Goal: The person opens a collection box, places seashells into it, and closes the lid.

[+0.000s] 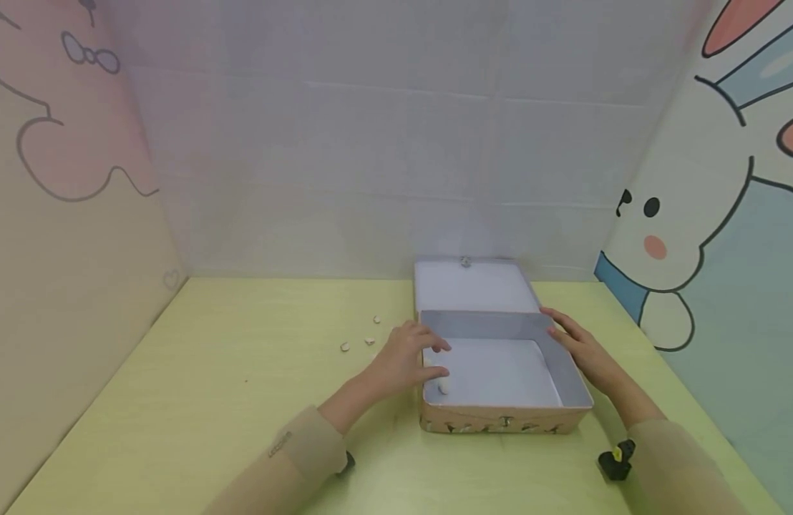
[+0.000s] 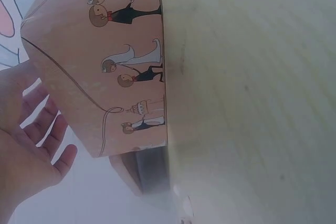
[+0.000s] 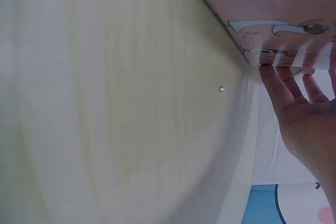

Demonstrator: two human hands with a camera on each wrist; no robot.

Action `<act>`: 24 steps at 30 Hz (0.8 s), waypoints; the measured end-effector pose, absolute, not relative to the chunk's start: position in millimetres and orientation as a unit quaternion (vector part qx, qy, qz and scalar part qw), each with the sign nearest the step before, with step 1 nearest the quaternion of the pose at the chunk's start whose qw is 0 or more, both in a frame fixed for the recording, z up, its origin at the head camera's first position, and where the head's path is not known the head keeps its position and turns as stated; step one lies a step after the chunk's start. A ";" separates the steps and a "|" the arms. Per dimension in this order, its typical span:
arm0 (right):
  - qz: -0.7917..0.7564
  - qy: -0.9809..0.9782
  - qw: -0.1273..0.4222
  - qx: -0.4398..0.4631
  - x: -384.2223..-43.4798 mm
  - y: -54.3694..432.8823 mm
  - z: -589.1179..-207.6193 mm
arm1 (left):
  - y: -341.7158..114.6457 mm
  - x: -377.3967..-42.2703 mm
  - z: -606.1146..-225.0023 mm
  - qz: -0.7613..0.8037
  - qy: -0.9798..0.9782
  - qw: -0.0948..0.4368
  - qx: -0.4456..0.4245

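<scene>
A peach-coloured box (image 1: pixel 506 420) with cartoon couples printed on its sides stands on the table, its lid (image 1: pixel 477 286) folded back. My left hand (image 1: pixel 406 359) reaches over the box's left wall, thumb and fingers apart. Just under the thumb, inside the box, is a small white piece (image 1: pixel 443 386). In the left wrist view, the same hand (image 2: pixel 31 135) has loosely spread fingers with nothing between them. Along the right wall lies my right hand (image 1: pixel 586 354), its fingertips over the rim. Extended fingers (image 3: pixel 281 85) touch the box's printed side (image 3: pixel 283 24) in the right wrist view.
Several small white pieces (image 1: pixel 369 341) lie on the yellow table (image 1: pixel 242 429) left of the box. A black object with a yellow mark (image 1: pixel 615 461) is by the right wrist. A pale wall (image 1: pixel 306 179) stands behind, and printed side panels (image 1: pixel 712 357) flank the table.
</scene>
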State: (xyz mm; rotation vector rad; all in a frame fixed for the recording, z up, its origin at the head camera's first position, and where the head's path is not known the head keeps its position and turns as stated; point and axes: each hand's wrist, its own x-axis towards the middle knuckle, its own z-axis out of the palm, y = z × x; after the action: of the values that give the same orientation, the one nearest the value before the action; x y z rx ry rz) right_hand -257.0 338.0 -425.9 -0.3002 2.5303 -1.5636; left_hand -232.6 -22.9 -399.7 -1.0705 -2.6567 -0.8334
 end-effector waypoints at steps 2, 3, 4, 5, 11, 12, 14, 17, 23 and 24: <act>-0.524 0.842 0.076 -0.101 -257.1 337.9 -425.9 | -26.6 -232.7 -397.6 -0.286 -0.883 0.078 -0.364; -0.525 0.842 0.076 -0.101 -257.1 337.9 -426.0 | -28.8 -232.6 -396.6 -0.288 -0.882 0.077 -0.366; -0.526 0.841 0.076 -0.100 -257.1 337.8 -425.8 | -31.1 -232.5 -395.5 -0.291 -0.880 0.073 -0.367; -0.525 0.842 0.076 -0.100 -257.2 337.8 -425.6 | -33.3 -232.4 -394.3 -0.293 -0.880 0.067 -0.367; -0.525 0.842 0.078 -0.099 -257.3 338.2 -425.1 | -45.8 -230.5 -387.8 -0.313 -0.874 0.038 -0.369; -0.525 0.842 0.078 -0.099 -257.3 338.3 -425.0 | -48.3 -230.2 -386.7 -0.316 -0.872 0.037 -0.371; -0.526 0.841 0.078 -0.098 -257.1 338.5 -425.0 | -53.6 -229.8 -384.3 -0.319 -0.868 0.039 -0.377; -0.526 0.842 0.080 -0.096 -256.8 338.8 -424.9 | -62.7 -230.2 -380.5 -0.321 -0.865 0.043 -0.383; -0.531 0.838 0.077 -0.099 -256.5 339.2 -424.7 | -83.4 -235.2 -374.7 -0.335 -0.853 0.058 -0.395; -0.531 0.838 0.078 -0.099 -256.7 339.3 -424.6 | -87.2 -236.5 -374.6 -0.338 -0.853 0.061 -0.394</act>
State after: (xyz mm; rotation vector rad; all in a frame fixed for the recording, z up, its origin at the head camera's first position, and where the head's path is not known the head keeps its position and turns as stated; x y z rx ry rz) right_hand -256.7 339.3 -424.6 -0.2954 2.5104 -1.5902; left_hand -236.5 -87.2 -374.6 -1.1920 -2.5802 -1.0221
